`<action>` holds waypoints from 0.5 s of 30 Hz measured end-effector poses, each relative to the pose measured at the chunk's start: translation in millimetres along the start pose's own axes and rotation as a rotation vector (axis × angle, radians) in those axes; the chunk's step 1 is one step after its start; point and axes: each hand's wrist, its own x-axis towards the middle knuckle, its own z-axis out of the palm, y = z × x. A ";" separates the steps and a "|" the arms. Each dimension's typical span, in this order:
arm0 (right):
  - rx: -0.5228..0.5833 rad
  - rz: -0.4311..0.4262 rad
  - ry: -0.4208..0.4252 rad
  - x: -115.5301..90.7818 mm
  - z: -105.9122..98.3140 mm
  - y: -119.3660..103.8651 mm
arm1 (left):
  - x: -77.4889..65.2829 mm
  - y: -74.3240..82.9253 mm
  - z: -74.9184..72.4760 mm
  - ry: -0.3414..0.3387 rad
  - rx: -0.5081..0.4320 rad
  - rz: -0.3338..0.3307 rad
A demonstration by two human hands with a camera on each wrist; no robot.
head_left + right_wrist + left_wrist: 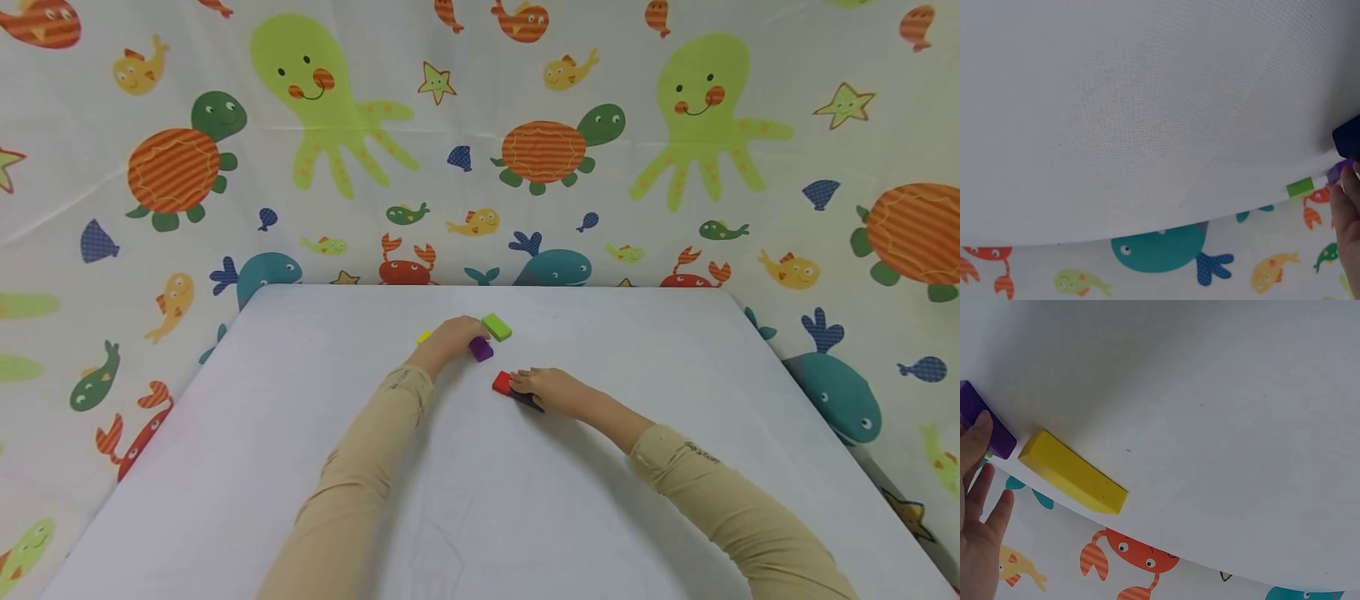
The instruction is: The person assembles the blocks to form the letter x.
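Left hand (453, 336) is pinching a purple block (482, 350); right hand (553, 390) is gripping a dark block (529, 402), seemingly aligning it with a red block (501, 382), needing steady placing next.

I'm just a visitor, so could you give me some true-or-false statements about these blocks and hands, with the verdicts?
1. The left hand is holding the purple block. True.
2. The yellow block lies on the white table, not held. True.
3. Only one hand is at the blocks. False: the right hand is at the dark block, beside the red block.
4. The green block lies farther from the person than the red block. True.
5. A plain grey wall stands behind. False: the backdrop shows printed sea animals.
6. The person wears gloves. False: both hands are bare.
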 end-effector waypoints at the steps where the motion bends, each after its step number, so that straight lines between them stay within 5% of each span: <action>1: 0.002 0.001 0.000 0.1 -0.4 -0.2 | 0.6 0.0 -0.5 -0.003 0.006 -0.008; 15: 0.067 0.002 0.031 -2.9 0.2 -1.6 | 6.1 -6.7 2.5 0.005 0.053 0.038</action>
